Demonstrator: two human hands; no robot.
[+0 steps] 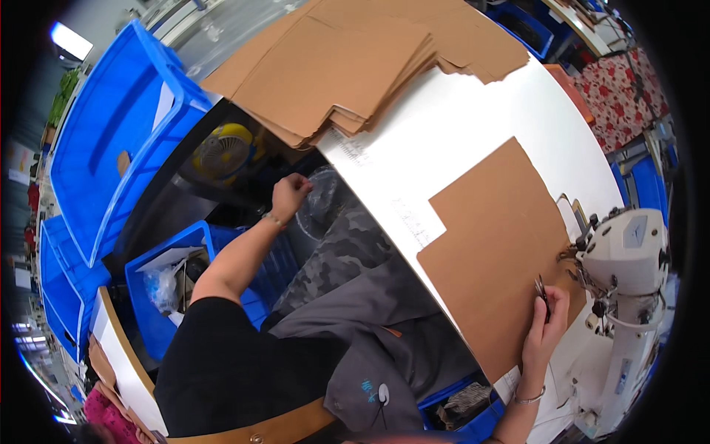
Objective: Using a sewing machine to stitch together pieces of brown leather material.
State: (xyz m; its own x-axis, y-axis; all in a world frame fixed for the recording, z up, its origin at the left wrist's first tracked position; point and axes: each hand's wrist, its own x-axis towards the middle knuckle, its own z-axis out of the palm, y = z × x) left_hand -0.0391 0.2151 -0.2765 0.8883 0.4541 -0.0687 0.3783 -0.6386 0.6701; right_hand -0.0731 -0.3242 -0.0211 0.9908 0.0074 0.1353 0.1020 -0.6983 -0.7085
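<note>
My right hand (546,325) rests over the near right part of a flat brown sheet (488,237) on the white table. Dark thread snips (542,290) stick out between its closed fingers, tips pointing away from me. Out past the table's left edge, my left hand (291,196) is raised with its fingers pinched together. Whatever that pinch holds, if anything, is too small to make out. Below and beside it shows a clear plastic bag or liner (318,203), next to my camouflage-patterned trouser leg (333,251).
A white sewing machine (625,251) stands at the right, its needle area beside the brown sheet. Stacked brown sheets (347,59) cover the table's far end. Blue bins (111,126) line the left, one (140,296) holding plastic wrap. A yellow fan (224,152) sits low beyond my left hand.
</note>
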